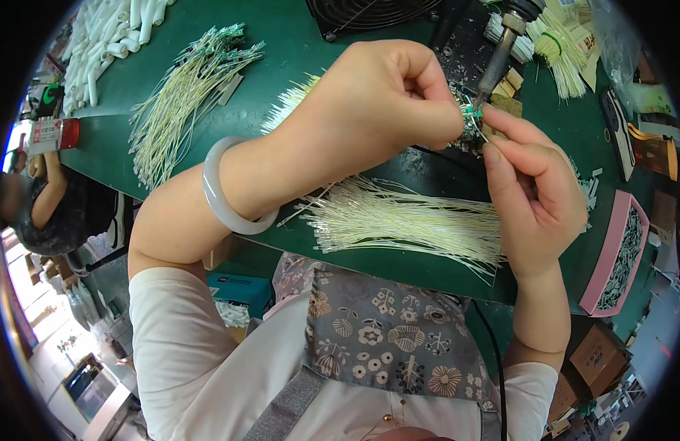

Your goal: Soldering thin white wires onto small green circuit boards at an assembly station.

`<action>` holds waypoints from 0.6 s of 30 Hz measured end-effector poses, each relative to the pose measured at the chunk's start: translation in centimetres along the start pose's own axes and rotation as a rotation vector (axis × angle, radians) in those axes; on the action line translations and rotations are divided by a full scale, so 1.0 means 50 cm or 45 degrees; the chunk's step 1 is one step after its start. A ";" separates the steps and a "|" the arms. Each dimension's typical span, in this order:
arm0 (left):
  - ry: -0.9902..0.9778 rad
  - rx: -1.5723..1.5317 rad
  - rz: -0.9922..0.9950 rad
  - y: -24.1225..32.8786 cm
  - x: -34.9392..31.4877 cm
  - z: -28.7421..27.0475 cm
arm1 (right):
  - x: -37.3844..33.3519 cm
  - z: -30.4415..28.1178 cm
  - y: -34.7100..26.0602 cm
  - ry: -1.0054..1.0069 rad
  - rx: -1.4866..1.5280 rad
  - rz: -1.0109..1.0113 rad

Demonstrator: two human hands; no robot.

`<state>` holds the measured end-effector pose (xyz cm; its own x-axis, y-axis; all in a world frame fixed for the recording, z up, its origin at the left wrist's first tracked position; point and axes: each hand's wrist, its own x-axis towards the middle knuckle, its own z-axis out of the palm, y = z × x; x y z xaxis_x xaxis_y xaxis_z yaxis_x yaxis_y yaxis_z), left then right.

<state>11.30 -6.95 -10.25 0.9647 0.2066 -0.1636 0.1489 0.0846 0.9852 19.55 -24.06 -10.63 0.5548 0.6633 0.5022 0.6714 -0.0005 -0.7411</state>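
My left hand (406,92), with a pale bangle (221,187) on its wrist, is closed in a pinch. At its fingertips sits a small green circuit board (470,111), mostly hidden by the fingers. My right hand (538,180) pinches a thin wire (480,131) that runs up to the board. Just above both sets of fingertips, a soldering iron (496,67) points down, its tip at or very near the board. Under my hands lies a wide bundle of pale yellow wires (399,220), its right end passing behind my right hand.
Wires with green boards (185,95) lie at the far left, near white tubes (123,33). A black fan (369,13) stands at the back. A pink box (612,257) of small parts is at the right; a bottle with red liquid (55,135) is at the left edge.
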 end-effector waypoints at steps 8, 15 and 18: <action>-0.018 -0.078 0.028 0.006 0.004 -0.002 | 0.005 0.000 0.006 0.031 0.025 -0.061; -0.027 -0.076 0.049 0.007 0.002 -0.005 | 0.005 0.003 0.005 0.029 0.005 -0.086; -0.028 -0.083 0.024 0.008 0.004 -0.005 | 0.005 0.000 0.002 0.011 0.015 -0.048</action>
<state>11.47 -6.61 -9.91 0.9719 0.1874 -0.1428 0.1166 0.1440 0.9827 19.78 -23.87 -10.59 0.5333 0.6562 0.5339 0.6864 0.0332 -0.7265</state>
